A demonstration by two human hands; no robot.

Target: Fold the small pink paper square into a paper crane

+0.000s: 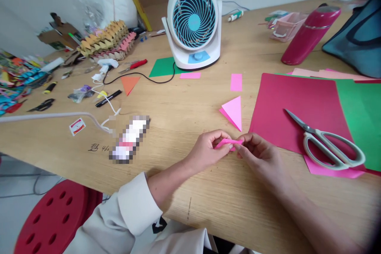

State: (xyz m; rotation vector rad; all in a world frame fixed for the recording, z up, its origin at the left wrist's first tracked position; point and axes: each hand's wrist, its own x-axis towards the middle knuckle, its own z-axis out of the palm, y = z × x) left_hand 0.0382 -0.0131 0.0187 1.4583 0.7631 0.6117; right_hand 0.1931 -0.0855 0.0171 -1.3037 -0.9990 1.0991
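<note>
A small folded piece of pink paper is pinched between my two hands, above the wooden table. My left hand grips its left end, thumb along the near side. At the right end, the thumb and fingers of my right hand close on the paper. Just beyond my hands lies a pink paper folded into a triangle. To the right, scissors with pale handles rest on a stack of dark red paper, blades together.
A white and blue fan stands at the back. Small pink paper rectangles lie before it. A phone lies left of my hands, near a white cable. At the right are a magenta bottle and green paper.
</note>
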